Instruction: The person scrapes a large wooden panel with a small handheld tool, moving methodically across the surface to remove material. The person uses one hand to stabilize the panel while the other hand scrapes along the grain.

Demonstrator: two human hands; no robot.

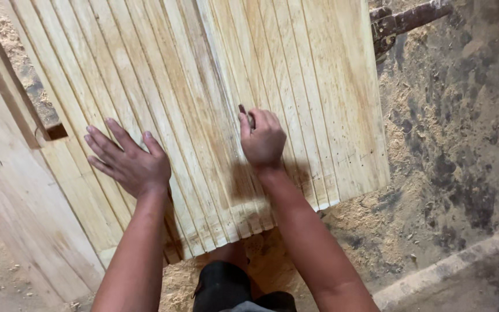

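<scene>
We see pale wooden slats (203, 86) laid side by side, flat, some overlapping; a small dark tool (249, 118) sits upright on a middle slat.

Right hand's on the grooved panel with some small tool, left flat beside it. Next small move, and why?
Probably draw the right hand and its small tool along the groove it sits in, toward the body. The tool tip rests on the ribbed wooden panel, and the left hand lies flat, fingers spread, bracing the panel.
</scene>
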